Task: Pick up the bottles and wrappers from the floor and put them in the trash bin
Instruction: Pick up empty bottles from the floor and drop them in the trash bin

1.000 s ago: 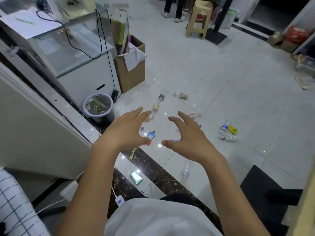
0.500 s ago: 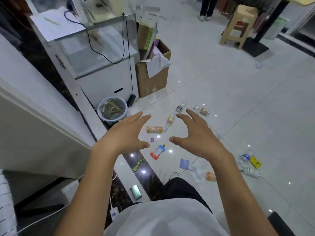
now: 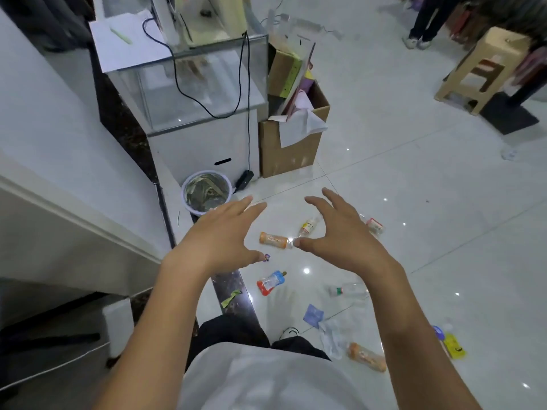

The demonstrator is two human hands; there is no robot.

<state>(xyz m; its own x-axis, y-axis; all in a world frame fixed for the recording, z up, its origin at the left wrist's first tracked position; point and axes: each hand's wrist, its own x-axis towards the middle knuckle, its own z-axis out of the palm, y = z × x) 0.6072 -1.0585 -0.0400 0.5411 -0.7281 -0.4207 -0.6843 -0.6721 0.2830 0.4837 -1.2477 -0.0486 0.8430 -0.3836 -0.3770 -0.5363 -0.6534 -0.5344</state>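
Closer over the litter than half a second ago, both hands still spread and empty.
Left hand and right hand hover with fingers apart and loosely bent, holding nothing. Just beyond the left hand stands the trash bin, round, pale-rimmed, with a clear liner, on the white floor. Between the hands lie an orange bottle and a yellow-labelled bottle; nearer the person, a red-and-blue pouch, blue wrapper and green wrapper.

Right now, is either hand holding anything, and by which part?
Nothing is held. The left hand and right hand are both open, fingers spread; the orange bottle lies on the floor.
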